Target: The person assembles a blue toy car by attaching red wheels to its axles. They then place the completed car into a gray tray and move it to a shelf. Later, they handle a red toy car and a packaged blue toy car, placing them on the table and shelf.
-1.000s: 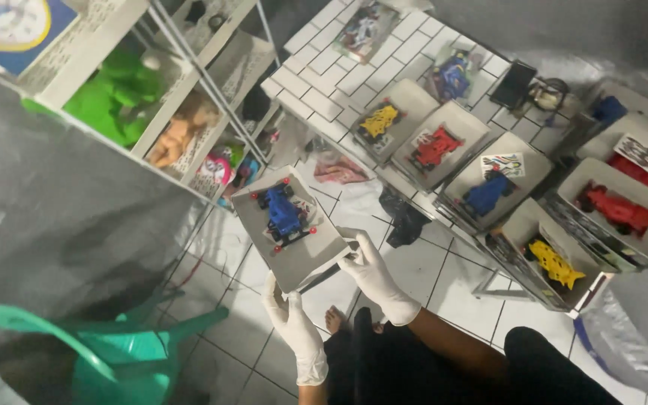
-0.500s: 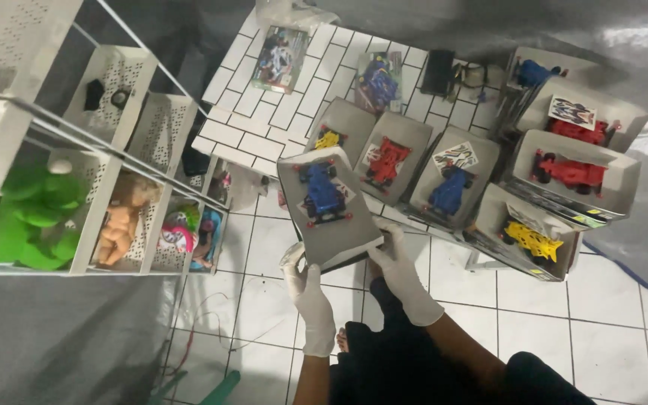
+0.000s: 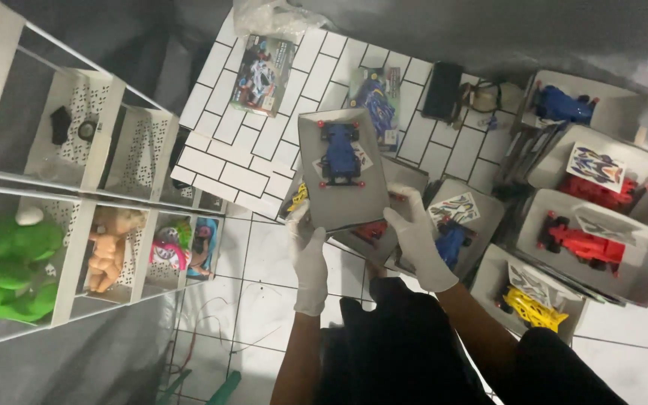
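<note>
Both my hands wear white gloves and hold up a flat grey box tray (image 3: 316,199) with a blue toy race car (image 3: 339,154) in it. My left hand (image 3: 308,259) grips the tray's lower left corner. My right hand (image 3: 416,236) holds its lower right corner. Under the tray, more open boxes with a yellow car (image 3: 298,199), a red car (image 3: 370,232) and a blue car (image 3: 451,241) lie on the tiled floor.
A white shelf unit (image 3: 76,247) at left holds a green plush toy (image 3: 5,270), a doll (image 3: 110,247) and small toys. Boxes with red (image 3: 583,244), yellow (image 3: 534,309) and blue (image 3: 560,105) cars lie at right. Two printed kit boxes (image 3: 264,75) and a black phone (image 3: 442,90) rest farther off.
The view has swung left and upward across the floor. The tray with the blue car has risen higher and turned more upright in my hands, which keep their grip.
</note>
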